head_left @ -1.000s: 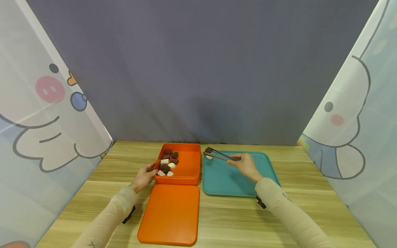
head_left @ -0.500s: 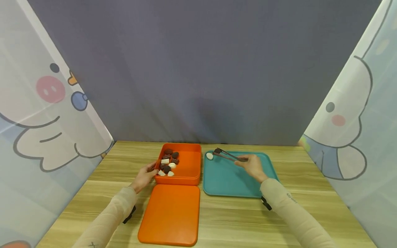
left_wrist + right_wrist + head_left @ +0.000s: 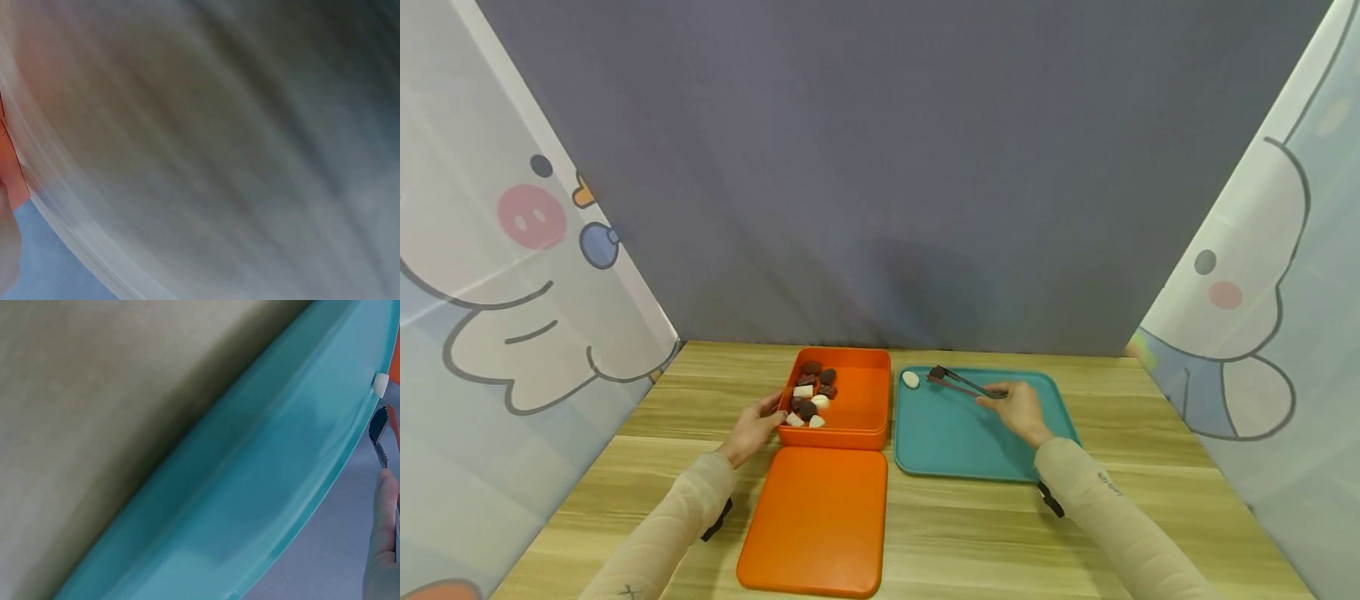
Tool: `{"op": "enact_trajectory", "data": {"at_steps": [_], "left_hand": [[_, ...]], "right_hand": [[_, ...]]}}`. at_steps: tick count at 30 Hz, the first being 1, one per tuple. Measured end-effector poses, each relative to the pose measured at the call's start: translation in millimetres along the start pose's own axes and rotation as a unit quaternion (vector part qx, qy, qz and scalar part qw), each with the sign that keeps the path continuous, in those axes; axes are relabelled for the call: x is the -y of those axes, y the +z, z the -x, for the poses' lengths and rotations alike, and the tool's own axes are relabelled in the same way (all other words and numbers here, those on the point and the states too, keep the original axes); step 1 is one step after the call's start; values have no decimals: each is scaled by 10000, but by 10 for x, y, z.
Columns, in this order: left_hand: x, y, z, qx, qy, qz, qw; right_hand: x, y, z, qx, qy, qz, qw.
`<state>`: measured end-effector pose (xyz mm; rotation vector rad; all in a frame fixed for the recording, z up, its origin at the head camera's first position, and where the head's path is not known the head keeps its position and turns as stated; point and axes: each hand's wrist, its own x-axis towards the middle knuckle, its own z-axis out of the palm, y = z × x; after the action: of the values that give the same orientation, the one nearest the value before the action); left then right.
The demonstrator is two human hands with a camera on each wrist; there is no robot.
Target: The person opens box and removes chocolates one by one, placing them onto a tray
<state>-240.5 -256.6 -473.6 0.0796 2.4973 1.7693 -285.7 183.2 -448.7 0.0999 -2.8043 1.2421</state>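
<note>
My right hand [image 3: 1021,410] holds a pair of tongs [image 3: 976,388] over the teal tray [image 3: 970,446]. Between the tong tips is a dark brown, rounded piece like a chocolate [image 3: 937,372]; the right wrist view shows the tongs' serrated edge [image 3: 380,450] beside it. To its left, a white egg-shaped piece [image 3: 911,380] lies in the tray's far left corner. My left hand [image 3: 751,432] grips the left wall of an orange box [image 3: 861,396], thumb at the near corner. Brown pieces [image 3: 812,367] and white pieces [image 3: 804,391] crowd the box's left side. A pale blur covers most of the left wrist view.
A flat orange lid [image 3: 814,521] lies on the wooden table [image 3: 970,533] in front of the box. The box and tray stand side by side with a narrow gap. Behind the table hangs a grey curtain [image 3: 880,167]; printed cartoon sheets line both sides.
My right hand has carried the tongs and dark piece rightward, away from the white piece and further over the tray. My left hand stays on the box. The view shifts slightly.
</note>
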Motion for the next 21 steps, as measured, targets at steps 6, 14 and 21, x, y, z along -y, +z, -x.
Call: {"op": "enact_trajectory", "data": {"at_steps": [6, 14, 21], "left_hand": [[15, -8, -11, -19, -52, 31, 10000], [37, -10, -21, -34, -64, -9, 10000], [33, -17, -25, 2, -59, -46, 10000]], "right_hand": [[-7, 23, -4, 54, 7, 120, 9999], [-36, 54, -2, 53, -69, 188, 9998], [-51, 75, 0, 114, -10, 117, 9999]]}}
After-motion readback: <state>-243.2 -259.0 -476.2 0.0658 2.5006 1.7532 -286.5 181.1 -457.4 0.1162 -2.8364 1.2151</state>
